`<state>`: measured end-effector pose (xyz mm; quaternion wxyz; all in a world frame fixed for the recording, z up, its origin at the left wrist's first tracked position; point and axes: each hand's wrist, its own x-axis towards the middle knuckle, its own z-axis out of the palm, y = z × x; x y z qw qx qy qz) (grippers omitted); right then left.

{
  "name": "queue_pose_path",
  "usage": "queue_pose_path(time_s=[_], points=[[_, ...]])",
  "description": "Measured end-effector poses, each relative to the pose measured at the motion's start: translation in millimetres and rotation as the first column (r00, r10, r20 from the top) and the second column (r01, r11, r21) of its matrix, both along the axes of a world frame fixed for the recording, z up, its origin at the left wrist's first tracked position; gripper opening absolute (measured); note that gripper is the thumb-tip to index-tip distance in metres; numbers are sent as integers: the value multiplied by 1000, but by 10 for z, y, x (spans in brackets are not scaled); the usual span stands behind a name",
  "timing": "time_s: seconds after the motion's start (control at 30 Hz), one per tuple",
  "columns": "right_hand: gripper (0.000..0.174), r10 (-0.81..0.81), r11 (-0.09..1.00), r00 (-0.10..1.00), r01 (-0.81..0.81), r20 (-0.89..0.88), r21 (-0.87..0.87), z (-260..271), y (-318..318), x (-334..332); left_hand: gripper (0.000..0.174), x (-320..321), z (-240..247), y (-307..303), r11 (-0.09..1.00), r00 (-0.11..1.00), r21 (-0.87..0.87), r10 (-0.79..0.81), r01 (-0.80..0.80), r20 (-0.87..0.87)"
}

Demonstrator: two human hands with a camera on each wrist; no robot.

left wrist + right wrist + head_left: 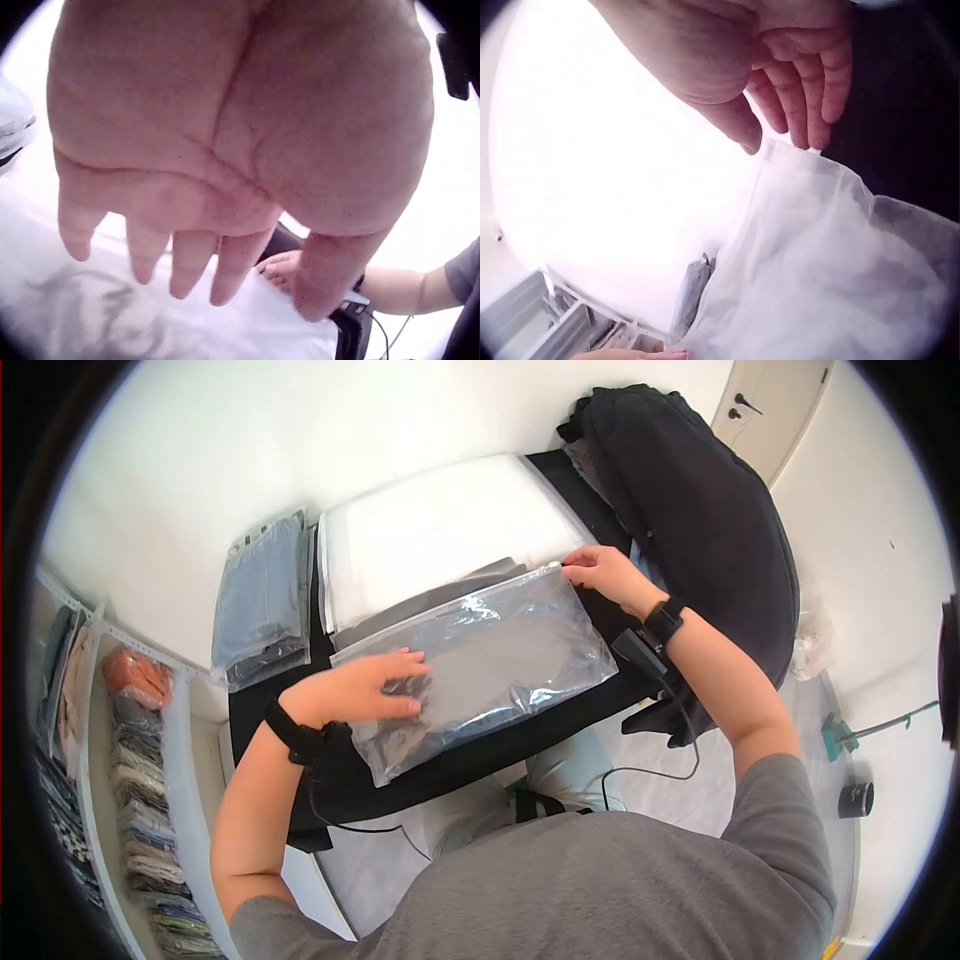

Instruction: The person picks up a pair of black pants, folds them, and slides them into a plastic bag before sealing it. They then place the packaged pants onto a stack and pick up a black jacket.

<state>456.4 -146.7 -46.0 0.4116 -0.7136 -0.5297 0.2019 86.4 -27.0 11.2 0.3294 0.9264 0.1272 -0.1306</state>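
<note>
White room, black table. The bag of grey cloth sits mid-table and looks light, floppy and slick. The left hand lies flat on it, fingers straight. The right hand pinches the zip corner, probably the firmest spot to grab.

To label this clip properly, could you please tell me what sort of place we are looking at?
Probably a clothing stockroom or packing station: a garment in a clear zip bag, more bagged clothes beside it, shelves of folded garments at left.
</note>
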Motion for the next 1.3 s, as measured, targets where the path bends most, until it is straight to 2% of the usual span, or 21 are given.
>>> queue_pose_path(time_s=[0.03,0.07,0.1,0.17,0.27,0.4,0.47,0.57,0.6,0.73,0.97,1.03,1.07,1.1,1.13,1.17,1.2,1.27,1.3], points=[[23,-6,996,983,-11,-183,-92,11,22,11,55,61,71,50,999,999,6,37,-37,15],[21,-25,982,934,-43,-358,-181,19,47,21,46,165,99,70,994,987,108,15,-32,159],[21,-24,985,936,-39,-352,-171,18,74,31,46,320,155,79,993,986,118,9,-29,166],[13,-26,978,896,-68,-442,-195,-7,133,45,38,721,278,66,969,953,243,-33,-44,302],[12,-24,979,888,-72,-460,-191,-17,186,58,28,1386,254,26,959,905,264,-22,-100,425],[11,-21,982,864,-77,-503,-173,-103,211,63,25,2048,-259,130,923,878,323,30,-207,477],[10,-28,986,840,-65,-542,-152,-121,204,56,23,2221,-412,124,922,902,310,86,-233,423],[11,-36,984,823,-68,-566,-162,-120,180,48,21,2344,-577,145,902,854,285,150,-325,499],[11,-25,985,820,-77,-571,-154,-125,180,56,21,2352,-605,152,922,840,236,147,-308,522],[12,-13,987,792,-87,-610,-134,-203,148,96,19,2389,-688,168,920,838,263,113,-291,534],[13,-6,991,823,-72,-568,-115,-174,183,30,20,2283,-416,97,879,889,294,251,-375,383],[12,-2,991,827,-75,-563,-114,-173,229,54,21,2161,-303,151,839,933,431,222,-332,284],[12,-39,990,831,-41,-555,-131,-187,244,87,28,2074,-208,179,852,949,423,240,-307,205],[12,-75,989,834,-9,-547,-149,-210,251,113,28,1975,-269,323,851,967,464,182,-245,177],[12,-102,987,835,16,-541,-160,-197,239,129,27,1834,-309,485,840,984,524,59,-139,167],[12,-105,986,832,15,-545,-167,-216,250,160,25,1652,-307,618,859,989,503,19,-92,148],[12,-85,986,838,-7,-540,-166,-249,257,192,26,1466,-202,660,882,996,465,56,-83,73],[12,-85,982,846,-18,-526,-188,-257,267,184,29,1082,-92,742,868,999,495,50,-33,-20],[12,-85,981,844,-22,-530,-193,-260,276,180,25,875,-59,786,917,984,374,170,-137,-57]])
